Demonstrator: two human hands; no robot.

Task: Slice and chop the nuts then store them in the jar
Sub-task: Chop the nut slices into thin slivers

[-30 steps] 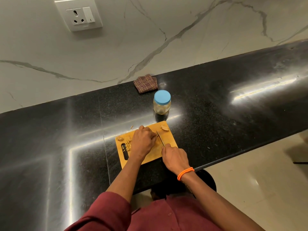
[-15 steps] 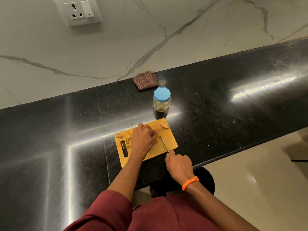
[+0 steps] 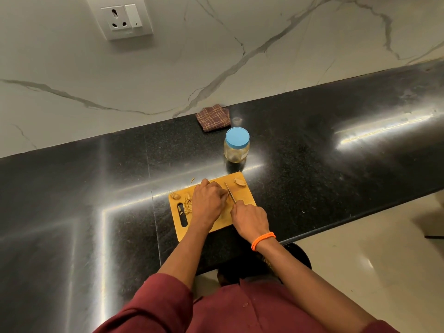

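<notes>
A small wooden cutting board (image 3: 247,200) lies on the black counter. My left hand (image 3: 208,202) rests curled on the board's middle, holding down a nut hidden under its fingers. My right hand (image 3: 249,217) grips the handle of a knife (image 3: 230,192), whose blade lies right beside my left fingertips. A pile of sliced nut pieces (image 3: 188,203) sits left of my left hand, a whole nut (image 3: 175,195) at the board's left corner, another nut (image 3: 239,181) at the far right corner. Behind the board stands a clear jar (image 3: 236,150) with a blue lid.
A folded brown checked cloth (image 3: 213,117) lies against the marble wall behind the jar. One nut sliver (image 3: 192,179) lies on the counter (image 3: 120,188) just off the board. The counter's front edge runs close under my right wrist. A wall socket (image 3: 120,18) is above.
My right hand drew the knife back toward the counter's edge, then pushed it forward again to my left fingertips. My left hand stayed in place on the board.
</notes>
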